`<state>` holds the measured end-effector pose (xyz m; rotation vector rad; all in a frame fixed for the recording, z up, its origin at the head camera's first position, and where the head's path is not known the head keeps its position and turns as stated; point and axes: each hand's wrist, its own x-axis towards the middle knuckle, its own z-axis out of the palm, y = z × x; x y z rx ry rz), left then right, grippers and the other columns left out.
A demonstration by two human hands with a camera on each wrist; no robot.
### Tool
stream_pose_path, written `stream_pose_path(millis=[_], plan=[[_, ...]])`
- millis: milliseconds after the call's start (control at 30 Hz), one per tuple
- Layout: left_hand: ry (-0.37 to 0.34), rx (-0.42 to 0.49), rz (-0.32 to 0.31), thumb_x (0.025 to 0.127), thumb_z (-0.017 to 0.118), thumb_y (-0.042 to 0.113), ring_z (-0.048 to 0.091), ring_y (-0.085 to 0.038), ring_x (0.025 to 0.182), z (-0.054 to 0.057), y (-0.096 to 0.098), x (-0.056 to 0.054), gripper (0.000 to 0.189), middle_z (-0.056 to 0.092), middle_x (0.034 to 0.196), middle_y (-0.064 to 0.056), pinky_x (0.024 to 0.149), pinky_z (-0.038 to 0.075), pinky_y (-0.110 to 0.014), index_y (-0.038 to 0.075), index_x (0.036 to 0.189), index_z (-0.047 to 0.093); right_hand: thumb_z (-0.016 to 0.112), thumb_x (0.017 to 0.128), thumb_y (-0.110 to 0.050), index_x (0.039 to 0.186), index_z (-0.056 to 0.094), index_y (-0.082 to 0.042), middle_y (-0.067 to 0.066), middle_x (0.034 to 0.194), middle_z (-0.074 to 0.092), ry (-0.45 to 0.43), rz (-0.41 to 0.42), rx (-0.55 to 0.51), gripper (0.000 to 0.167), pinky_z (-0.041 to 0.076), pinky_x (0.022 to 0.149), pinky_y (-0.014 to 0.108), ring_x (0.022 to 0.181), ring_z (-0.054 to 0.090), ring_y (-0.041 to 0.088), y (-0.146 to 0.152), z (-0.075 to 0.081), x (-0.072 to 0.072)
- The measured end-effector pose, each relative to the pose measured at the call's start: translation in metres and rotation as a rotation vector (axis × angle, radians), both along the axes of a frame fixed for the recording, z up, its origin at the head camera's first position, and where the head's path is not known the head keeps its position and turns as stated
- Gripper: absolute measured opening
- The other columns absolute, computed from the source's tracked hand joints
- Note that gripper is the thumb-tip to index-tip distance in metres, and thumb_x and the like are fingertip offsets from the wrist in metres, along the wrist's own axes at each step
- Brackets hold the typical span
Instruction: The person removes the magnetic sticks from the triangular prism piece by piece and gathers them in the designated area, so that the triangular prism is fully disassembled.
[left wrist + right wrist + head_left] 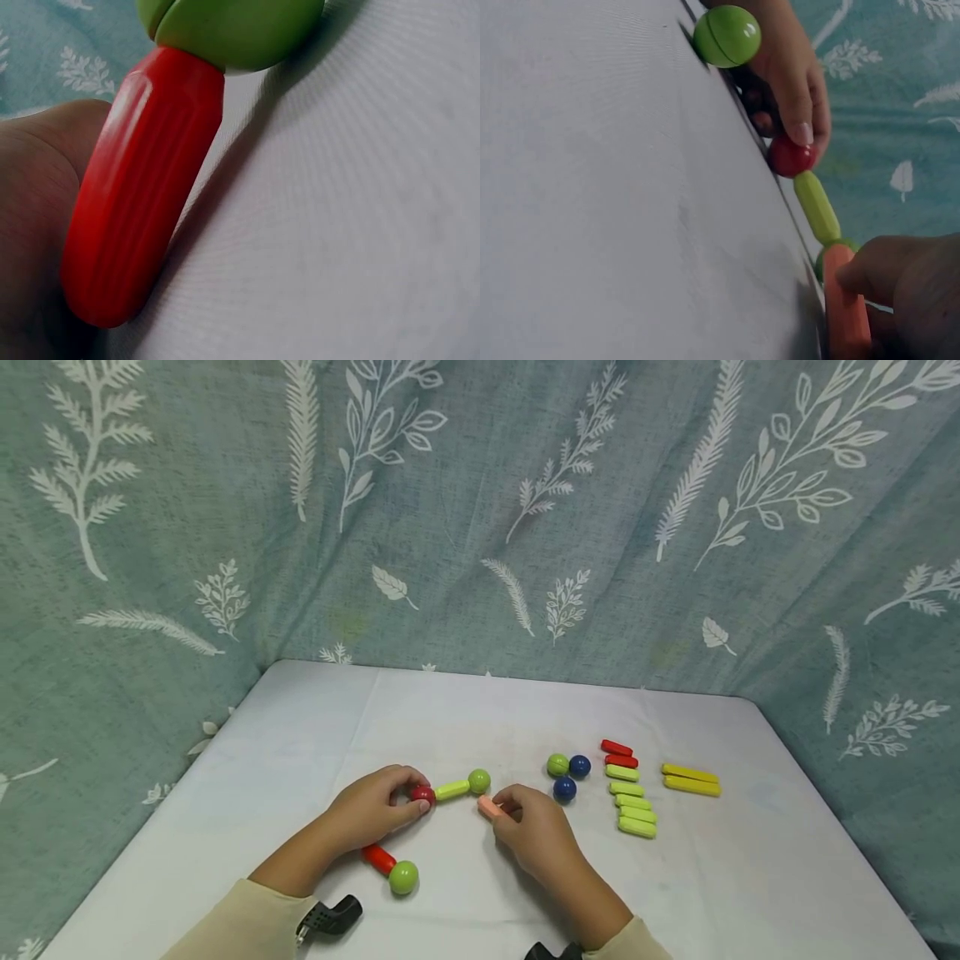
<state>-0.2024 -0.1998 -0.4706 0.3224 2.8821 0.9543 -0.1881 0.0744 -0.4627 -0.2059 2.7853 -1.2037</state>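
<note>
My left hand (378, 810) pinches a red ball (423, 795) between fingers and thumb. From that ball a yellow-green stick (452, 790) runs to a green ball (479, 781). An orange stick (491, 808) is pinched in my right hand (536, 831), its free end close to that green ball. In the right wrist view the orange stick (846, 300) overlaps the green ball. Below my left hand lies a red stick (379, 859) joined to another green ball (403, 877); the left wrist view shows this red stick (142, 187) close beside the hand.
Right of my right hand sit a loose green ball (557, 765) and two blue balls (565, 789). Farther right is a column of two red sticks (617, 747) and several yellow-green sticks (630, 802), with two yellow sticks (692, 786) beside it. A patterned curtain (465, 527) borders the white table (735, 877).
</note>
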Motion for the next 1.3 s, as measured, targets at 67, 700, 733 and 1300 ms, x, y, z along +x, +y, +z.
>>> stream_pose_path(millis=[67, 700, 733, 1300], plan=[[-0.001, 0.001, 0.001, 0.094, 0.078, 0.045, 0.052, -0.011, 0.08, -0.001, 0.001, -0.001, 0.021, 0.062, 0.099, 0.016, 0.071, 0.043, -0.033, 0.04, 0.111, 0.068, 0.077, 0.091, -0.021, 0.104, 0.075, -0.024, -0.011, 0.095, 0.07, -0.006, 0.003, -0.003, 0.014, 0.052, 0.08, 0.036, 0.088, 0.061, 0.012, 0.006, 0.001, 0.001], [0.001, 0.005, -0.003, 0.094, 0.078, 0.044, 0.053, -0.012, 0.083, -0.003, 0.001, -0.002, 0.021, 0.063, 0.102, 0.016, 0.075, 0.043, -0.034, 0.038, 0.111, 0.069, 0.083, 0.088, -0.049, 0.099, 0.079, -0.038, -0.016, 0.098, 0.072, -0.026, -0.04, 0.006, 0.016, 0.048, 0.069, 0.032, 0.087, 0.057, 0.015, 0.05, 0.01, 0.009], [0.003, 0.005, -0.002, 0.094, 0.078, 0.044, 0.053, -0.012, 0.083, -0.003, 0.001, -0.002, 0.021, 0.063, 0.102, 0.016, 0.075, 0.043, -0.034, 0.039, 0.111, 0.069, 0.083, 0.087, -0.052, 0.098, 0.079, -0.039, -0.017, 0.099, 0.072, -0.025, -0.049, 0.008, 0.017, 0.048, 0.069, 0.031, 0.088, 0.057, 0.015, 0.053, 0.01, 0.008], [-0.016, 0.019, 0.008, 0.094, 0.077, 0.045, 0.053, -0.013, 0.085, 0.0, 0.001, -0.003, 0.021, 0.064, 0.105, 0.015, 0.077, 0.043, -0.035, 0.038, 0.112, 0.069, 0.077, 0.096, -0.04, 0.116, 0.078, -0.032, -0.002, 0.126, 0.073, 0.05, -0.152, 0.092, 0.021, 0.052, 0.095, 0.046, 0.113, 0.062, 0.022, 0.133, 0.018, -0.006]])
